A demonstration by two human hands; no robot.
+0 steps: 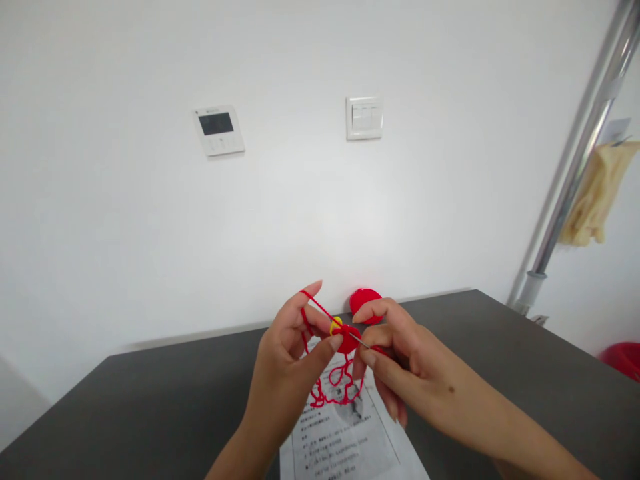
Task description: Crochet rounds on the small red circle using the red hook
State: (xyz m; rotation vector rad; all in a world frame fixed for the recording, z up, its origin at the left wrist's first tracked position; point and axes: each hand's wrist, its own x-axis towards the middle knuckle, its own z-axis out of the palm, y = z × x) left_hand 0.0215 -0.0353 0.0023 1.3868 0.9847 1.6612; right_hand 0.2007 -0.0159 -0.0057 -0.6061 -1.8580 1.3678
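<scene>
My left hand (290,353) pinches a small red crocheted piece (347,339) with a yellow centre (336,325) between thumb and fingers, and red yarn (315,308) runs taut over its raised forefinger. My right hand (395,353) grips a thin metal crochet hook (361,341) whose tip meets the red piece. Loose red yarn (337,390) hangs below both hands onto a printed sheet of paper (345,440). Behind the right hand, a red ball of yarn (365,300) lies on the dark grey table (150,400).
A white wall with a small intercom panel (219,130) and a light switch (365,118) stands behind the table. A metal pole (575,167) rises at the right with a yellowish cloth (597,197) hanging from it. A red object (625,359) sits at the far right.
</scene>
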